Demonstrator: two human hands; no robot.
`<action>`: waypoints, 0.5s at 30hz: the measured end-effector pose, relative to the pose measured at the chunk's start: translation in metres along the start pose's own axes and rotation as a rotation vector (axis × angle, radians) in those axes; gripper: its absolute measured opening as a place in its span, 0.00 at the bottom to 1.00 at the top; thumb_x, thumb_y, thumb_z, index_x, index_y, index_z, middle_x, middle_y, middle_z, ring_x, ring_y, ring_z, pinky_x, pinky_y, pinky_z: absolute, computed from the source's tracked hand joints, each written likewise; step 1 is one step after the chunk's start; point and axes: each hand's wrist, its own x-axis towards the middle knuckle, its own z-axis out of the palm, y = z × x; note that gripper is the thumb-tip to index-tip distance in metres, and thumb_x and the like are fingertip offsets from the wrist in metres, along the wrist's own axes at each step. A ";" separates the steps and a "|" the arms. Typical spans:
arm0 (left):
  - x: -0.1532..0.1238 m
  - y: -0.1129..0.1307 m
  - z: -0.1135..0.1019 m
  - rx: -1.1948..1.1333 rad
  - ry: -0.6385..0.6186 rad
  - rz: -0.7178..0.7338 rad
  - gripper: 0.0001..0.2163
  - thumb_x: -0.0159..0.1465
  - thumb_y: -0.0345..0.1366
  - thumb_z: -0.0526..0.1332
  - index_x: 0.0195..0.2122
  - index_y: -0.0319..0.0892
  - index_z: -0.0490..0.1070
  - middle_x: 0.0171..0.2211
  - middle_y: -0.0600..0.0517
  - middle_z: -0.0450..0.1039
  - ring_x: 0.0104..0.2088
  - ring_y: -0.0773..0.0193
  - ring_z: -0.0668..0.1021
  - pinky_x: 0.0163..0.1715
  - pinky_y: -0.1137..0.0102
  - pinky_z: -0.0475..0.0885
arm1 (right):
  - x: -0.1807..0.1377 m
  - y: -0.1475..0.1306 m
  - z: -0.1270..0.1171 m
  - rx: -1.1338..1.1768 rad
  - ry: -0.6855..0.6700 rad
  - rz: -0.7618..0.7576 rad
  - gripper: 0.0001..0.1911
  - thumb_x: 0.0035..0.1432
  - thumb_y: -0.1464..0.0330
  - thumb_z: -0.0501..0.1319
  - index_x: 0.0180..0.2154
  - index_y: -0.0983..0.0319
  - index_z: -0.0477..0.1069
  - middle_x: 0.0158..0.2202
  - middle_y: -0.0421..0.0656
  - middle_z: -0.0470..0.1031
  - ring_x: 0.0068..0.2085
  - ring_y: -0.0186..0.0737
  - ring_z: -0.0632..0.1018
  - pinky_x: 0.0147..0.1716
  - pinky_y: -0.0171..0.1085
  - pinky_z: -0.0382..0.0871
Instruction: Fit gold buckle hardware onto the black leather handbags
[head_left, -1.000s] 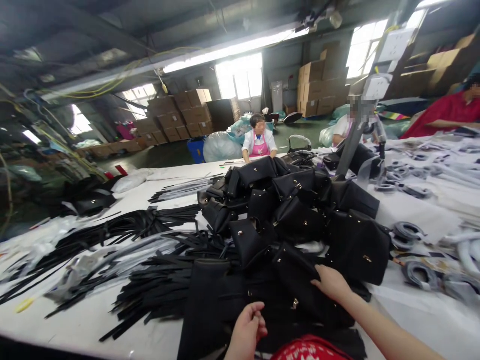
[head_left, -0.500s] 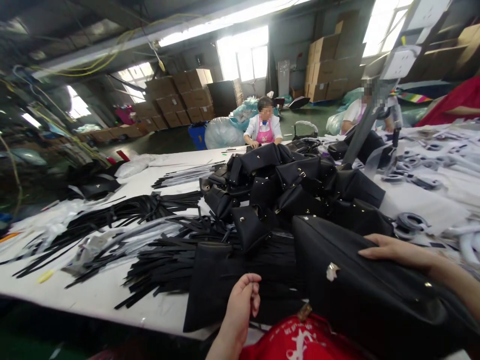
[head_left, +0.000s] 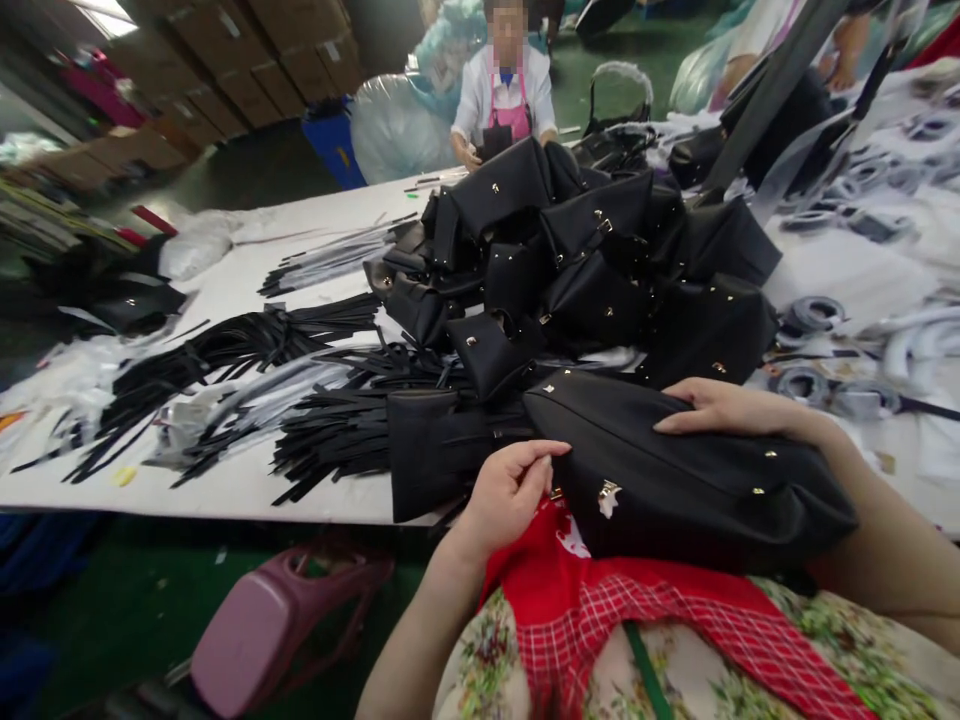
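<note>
In the head view, the black handbag (head_left: 690,480), higher and farther right half a second ago, now lies slantwise in front of the red apron (head_left: 521,585), and the left hand (head_left: 517,487), then apart from it, has come to its left end. The right hand (head_left: 720,408) holds the bag with fingers spread over its upper side; the left one's fingers are drawn close together, and whether they pinch the edge cannot be told. The bag's underside is hidden, and its gold clasp (head_left: 609,498) is blurred. The camera has tipped down, bringing in a pink stool (head_left: 247,630) below left of the grip. Beyond the hands, a heap of black handbags (head_left: 517,280) partly blocks a co-worker (head_left: 514,105) in a pink apron; farther right, a slanting post (head_left: 772,95) cuts across another person, cropped by the top edge. Left of the grip, black strips (head_left: 330,430) cover part of the white table (head_left: 232,497); grey coils (head_left: 814,315) lie beyond the right wrist.
</note>
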 end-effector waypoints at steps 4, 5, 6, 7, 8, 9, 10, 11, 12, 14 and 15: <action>-0.004 0.022 0.005 0.228 -0.122 0.178 0.14 0.60 0.42 0.65 0.44 0.40 0.75 0.25 0.55 0.66 0.24 0.70 0.67 0.27 0.73 0.64 | 0.001 0.000 0.003 -0.031 0.032 -0.043 0.19 0.47 0.56 0.69 0.37 0.61 0.79 0.38 0.43 0.81 0.34 0.45 0.80 0.31 0.35 0.76; -0.004 0.026 0.006 0.270 -0.126 0.217 0.16 0.57 0.44 0.67 0.42 0.40 0.75 0.24 0.55 0.65 0.24 0.69 0.67 0.27 0.73 0.64 | 0.002 -0.001 0.003 -0.035 0.032 -0.041 0.19 0.47 0.55 0.69 0.37 0.62 0.79 0.37 0.43 0.81 0.34 0.45 0.80 0.31 0.36 0.76; -0.004 0.029 0.007 0.315 -0.118 0.256 0.17 0.55 0.46 0.69 0.41 0.39 0.75 0.24 0.56 0.65 0.24 0.69 0.67 0.27 0.73 0.64 | 0.002 -0.001 0.002 -0.041 0.027 -0.039 0.20 0.47 0.55 0.69 0.37 0.62 0.79 0.37 0.43 0.81 0.34 0.45 0.80 0.30 0.36 0.76; -0.003 0.032 0.008 0.367 -0.109 0.292 0.18 0.55 0.47 0.69 0.40 0.40 0.74 0.24 0.55 0.66 0.25 0.68 0.68 0.27 0.72 0.64 | 0.003 -0.001 0.002 -0.050 0.019 -0.037 0.20 0.48 0.55 0.69 0.37 0.62 0.79 0.36 0.43 0.81 0.33 0.45 0.80 0.30 0.35 0.76; -0.003 0.035 0.009 0.427 -0.105 0.328 0.18 0.56 0.47 0.68 0.40 0.40 0.74 0.25 0.54 0.67 0.26 0.68 0.69 0.28 0.72 0.64 | 0.004 -0.001 0.001 -0.060 0.011 -0.039 0.20 0.48 0.54 0.68 0.37 0.62 0.79 0.36 0.43 0.81 0.33 0.44 0.80 0.30 0.35 0.76; -0.002 0.037 0.010 0.493 -0.109 0.361 0.16 0.58 0.47 0.66 0.41 0.40 0.74 0.27 0.53 0.69 0.27 0.67 0.70 0.29 0.71 0.65 | 0.004 -0.002 0.001 -0.069 0.000 -0.044 0.20 0.49 0.54 0.68 0.37 0.62 0.79 0.36 0.42 0.81 0.33 0.43 0.80 0.30 0.34 0.75; -0.002 0.040 0.011 0.559 -0.121 0.388 0.14 0.61 0.44 0.64 0.42 0.41 0.74 0.28 0.52 0.70 0.28 0.67 0.71 0.30 0.71 0.65 | 0.005 -0.002 0.000 -0.079 -0.009 -0.052 0.20 0.49 0.54 0.67 0.37 0.62 0.78 0.36 0.42 0.81 0.33 0.43 0.79 0.30 0.34 0.75; -0.002 0.042 0.012 0.627 -0.132 0.408 0.11 0.64 0.41 0.61 0.42 0.41 0.74 0.29 0.51 0.71 0.29 0.66 0.72 0.31 0.71 0.66 | 0.006 -0.002 -0.001 -0.089 -0.017 -0.059 0.20 0.50 0.53 0.67 0.37 0.62 0.78 0.36 0.42 0.81 0.34 0.43 0.79 0.30 0.33 0.74; -0.003 0.043 0.013 0.694 -0.140 0.422 0.09 0.66 0.39 0.58 0.41 0.42 0.74 0.30 0.51 0.71 0.29 0.66 0.72 0.31 0.71 0.66 | 0.007 -0.002 -0.001 -0.098 -0.021 -0.061 0.20 0.50 0.53 0.67 0.37 0.62 0.78 0.36 0.42 0.81 0.34 0.42 0.79 0.30 0.33 0.74; -0.004 0.046 0.013 0.816 -0.153 0.440 0.08 0.67 0.34 0.55 0.39 0.42 0.74 0.30 0.51 0.71 0.30 0.65 0.72 0.31 0.70 0.65 | 0.009 -0.002 -0.001 -0.108 -0.019 -0.052 0.21 0.50 0.52 0.66 0.37 0.62 0.77 0.36 0.42 0.81 0.34 0.42 0.79 0.30 0.32 0.73; -0.005 0.047 0.013 0.874 -0.162 0.455 0.08 0.67 0.33 0.54 0.37 0.43 0.74 0.30 0.51 0.70 0.29 0.65 0.71 0.30 0.70 0.65 | 0.011 -0.002 -0.001 -0.114 -0.012 -0.046 0.21 0.50 0.51 0.66 0.37 0.62 0.77 0.36 0.42 0.81 0.34 0.42 0.79 0.31 0.33 0.73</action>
